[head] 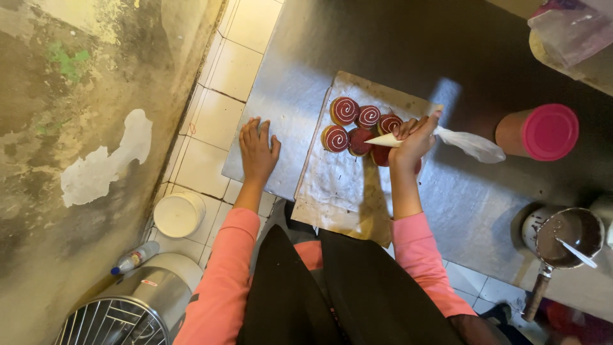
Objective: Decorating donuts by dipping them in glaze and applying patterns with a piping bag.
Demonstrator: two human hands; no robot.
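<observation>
The steel table [408,45] fills the upper right of the view, and everything here is placed from the parchment sheet [338,179] lying on its near edge. Left of the sheet, the left hand [257,150] lies flat on the bare steel, fingers spread, holding nothing. It's simply bracing. Over the sheet's far right corner the right hand [414,139] is closed around a piping bag [447,139], the twisted tail trailing off to the right, the white tip [378,140] pointing left into the cluster of round red cookies [357,128].

The cookies sit at the far end of the sheet, packed touching one another; four show neat white spirals, while the one right under the tip and the one by the wrist look plain (the hand hides part of that group, so the count is uncertain).

To pipe this well, I'd judge it takes steady, even squeeze pressure, the tip kept just above the surface, and a spiral wound from the centre outward without stopping.

Right of the sheet stands a pink-lidded tub [543,133]; nearer and further right, a saucepan [568,237] of dark mixture with a spoon in it.
</observation>
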